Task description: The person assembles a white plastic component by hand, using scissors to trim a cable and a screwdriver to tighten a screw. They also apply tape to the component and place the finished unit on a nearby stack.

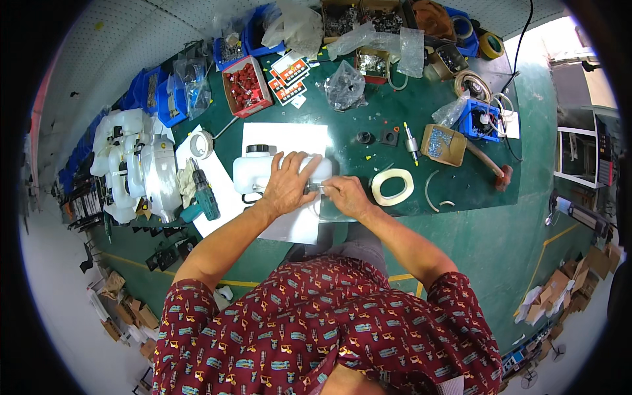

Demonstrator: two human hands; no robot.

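A white plastic tank (250, 172) with a black screw cap (257, 151) lies on white paper at the table's front edge. My left hand (286, 185) presses over its right half, fingers spread across the top and thumb toward the near side. Beside that thumb, a small dark fitting (312, 188) shows at the tank's near side. Close to the fitting, my right hand (347, 196) is closed in a pinch; what sits between its fingertips is too small to make out. To the right of this hand lies a roll of cream tape (392, 187).
A green cordless drill (203, 196) and several white tanks (135, 164) are at the left. Behind stand a box of red parts (247, 86) and blue bins (172, 101). Rightward are a marker-like tool (411, 143), a cardboard box of small parts (444, 145) and a hammer (490, 164).
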